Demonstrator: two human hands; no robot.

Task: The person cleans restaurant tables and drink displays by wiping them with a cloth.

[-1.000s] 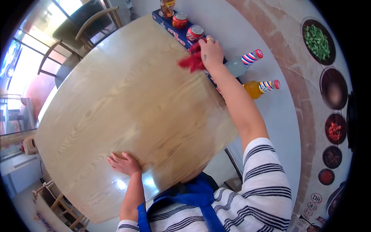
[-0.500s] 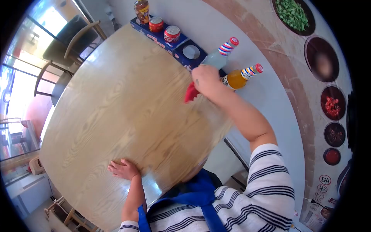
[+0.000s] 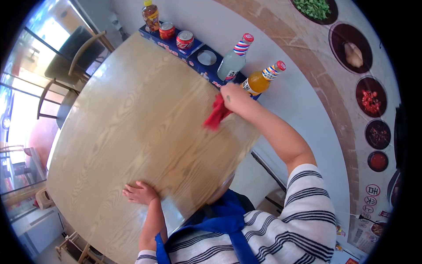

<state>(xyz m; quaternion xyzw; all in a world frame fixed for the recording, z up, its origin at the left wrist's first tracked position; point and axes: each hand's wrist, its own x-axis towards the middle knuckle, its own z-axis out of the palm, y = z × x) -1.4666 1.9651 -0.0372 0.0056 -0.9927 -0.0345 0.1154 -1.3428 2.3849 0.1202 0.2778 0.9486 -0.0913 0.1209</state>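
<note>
My right hand (image 3: 235, 96) is closed on a red cloth (image 3: 216, 115), at the wall side of the wooden table (image 3: 127, 132). Part of the cloth hangs out from under the fingers onto the tabletop and is blurred. Just beyond that hand stand a bottle of orange drink (image 3: 260, 82) and a bottle of pale clear drink (image 3: 232, 64), both with red caps. Resting flat on the near left part of the table is my left hand (image 3: 140, 192), fingers spread and holding nothing.
Along the wall edge runs a blue display box (image 3: 176, 49) bearing two red cans (image 3: 184, 40) and a yellow-capped bottle (image 3: 151, 17). Wooden chairs (image 3: 66, 101) stand past the table's left side. The wall (image 3: 303, 119) curves close by on the right.
My right hand has moved slightly toward me, away from the pale bottle, and more of the red cloth shows. My left hand stays in place. The view has shifted slightly.
</note>
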